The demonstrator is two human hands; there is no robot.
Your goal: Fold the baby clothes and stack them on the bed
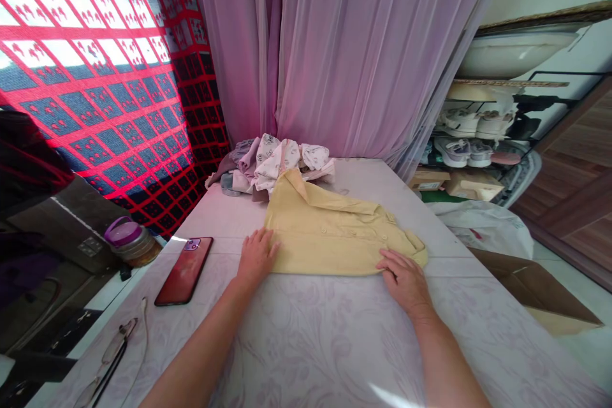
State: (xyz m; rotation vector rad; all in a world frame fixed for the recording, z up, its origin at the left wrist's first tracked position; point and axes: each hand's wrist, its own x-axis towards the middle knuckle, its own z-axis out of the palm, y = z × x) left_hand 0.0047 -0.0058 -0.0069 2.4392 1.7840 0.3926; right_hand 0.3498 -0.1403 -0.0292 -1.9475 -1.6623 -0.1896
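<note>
"Sheer lilac curtains (344, 44) hang behind a table (315, 344) in pale floral covering. Where's the garment?"

"The pale-yellow buttoned cloth garment (329, 243) lies on the table, long axis left to right, buttons along it. Its narrower end points right; its far left corner points toward the curtains."

"And the fingers?"

"The left hand (257, 255) rests at the garment's left edge, fingers extended and loosely together. The right hand (406, 279) has lightly bent fingers on its near right edge; whether the thumb pinches cloth, I can't tell."

"Anything in the way?"

"A rumpled pink-and-white patterned clothes pile (282, 159) crowds the garment's far left corner. Left of the garment, well apart, are a shiny red phone (184, 274), thin-framed eyeglasses (128, 329) and a slim white cable (144, 315)."
</note>
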